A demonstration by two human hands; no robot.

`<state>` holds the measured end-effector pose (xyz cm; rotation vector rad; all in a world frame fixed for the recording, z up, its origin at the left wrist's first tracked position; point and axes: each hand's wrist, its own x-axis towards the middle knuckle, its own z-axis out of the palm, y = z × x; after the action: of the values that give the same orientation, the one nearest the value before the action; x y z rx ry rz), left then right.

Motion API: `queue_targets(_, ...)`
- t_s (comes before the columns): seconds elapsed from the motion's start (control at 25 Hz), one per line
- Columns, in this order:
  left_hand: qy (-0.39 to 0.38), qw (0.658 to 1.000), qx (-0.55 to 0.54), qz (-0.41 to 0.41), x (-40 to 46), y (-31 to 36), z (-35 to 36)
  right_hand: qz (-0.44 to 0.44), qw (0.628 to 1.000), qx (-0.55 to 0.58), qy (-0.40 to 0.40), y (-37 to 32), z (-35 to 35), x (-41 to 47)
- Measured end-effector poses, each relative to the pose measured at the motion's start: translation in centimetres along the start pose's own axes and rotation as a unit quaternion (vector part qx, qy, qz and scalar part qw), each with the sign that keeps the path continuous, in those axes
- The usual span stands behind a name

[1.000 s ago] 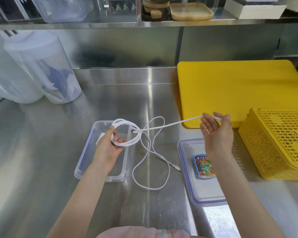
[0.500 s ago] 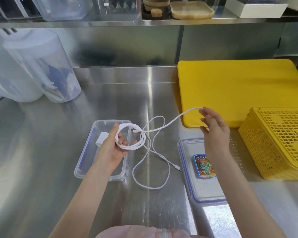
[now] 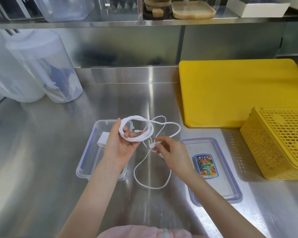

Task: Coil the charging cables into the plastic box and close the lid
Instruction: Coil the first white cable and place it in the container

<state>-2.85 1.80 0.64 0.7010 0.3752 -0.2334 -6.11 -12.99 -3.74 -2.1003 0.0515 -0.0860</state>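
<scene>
Several round white cable (image 3: 136, 129) loops, smooth steel counter (image 3: 41, 152).

Bare forearms, pink garment (image 3: 127, 231)

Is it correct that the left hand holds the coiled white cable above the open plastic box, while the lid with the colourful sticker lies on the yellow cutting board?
Not quite. The head view shows the lid lying on the steel counter, in front of the yellow cutting board, not on it. The rest holds: the left hand holds the coiled white cable above the open plastic box.
</scene>
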Motion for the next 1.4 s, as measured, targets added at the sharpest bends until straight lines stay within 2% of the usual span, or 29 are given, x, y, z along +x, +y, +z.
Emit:
queue_targets(0.12,-0.021,0.999,0.029,-0.007,-0.4,-0.7,0.5,0.001,0.999,0.017,0.029,-0.6,-0.1,0.6)
queue_targets(0.2,-0.032,0.999,0.037,-0.003,-0.4,-0.8,0.6,0.062,0.985,0.163,0.015,-1.3,-0.3,1.0)
queue_targets(0.32,-0.049,0.994,0.098,0.013,-0.4,-0.9,0.5,0.187,0.896,0.399,-0.056,-2.3,-0.8,1.1)
queue_targets(0.4,-0.071,0.98,0.185,0.017,-0.6,-1.6,0.5,0.197,0.865,0.453,-0.083,-2.3,-1.1,1.0)
queue_targets(0.48,-0.087,0.964,0.252,0.013,-0.8,-2.2,0.3,0.164,0.884,0.43,-0.081,-2.2,-1.2,0.9)
queue_targets(0.64,-0.125,0.941,0.311,-0.038,-1.1,-2.2,-0.6,0.097,0.942,0.302,-0.108,-1.7,-2.5,0.9)
queue_targets(0.76,-0.09,0.944,0.311,-0.056,-1.0,-1.9,-0.4,0.06,0.977,0.148,-0.141,-2.2,-2.8,0.6)
queue_targets(0.84,-0.086,0.936,0.337,-0.05,-0.8,-1.6,-0.1,0.028,0.986,0.08,-0.142,-2.3,-2.7,0.4)
queue_targets(1.0,-0.115,0.917,0.382,-0.025,-0.8,-1.5,-0.1,-0.018,0.99,0.066,-0.126,-2.1,-2.8,0.3)
queue_targets(1.2,-0.141,0.909,0.393,-0.001,-0.7,-2.0,-0.3,-0.007,0.99,0.099,-0.103,-1.6,-2.6,0.2)
queue_targets(1.28,-0.127,0.902,0.413,0.022,-0.7,-2.1,-0.2,-0.012,0.993,0.073,-0.094,-1.4,-2.4,0.2)
queue_targets(1.4,-0.066,0.882,0.46,0.079,-0.3,-2.0,-0.4,-0.008,0.997,0.063,-0.046,-1.2,-2.6,0.1)
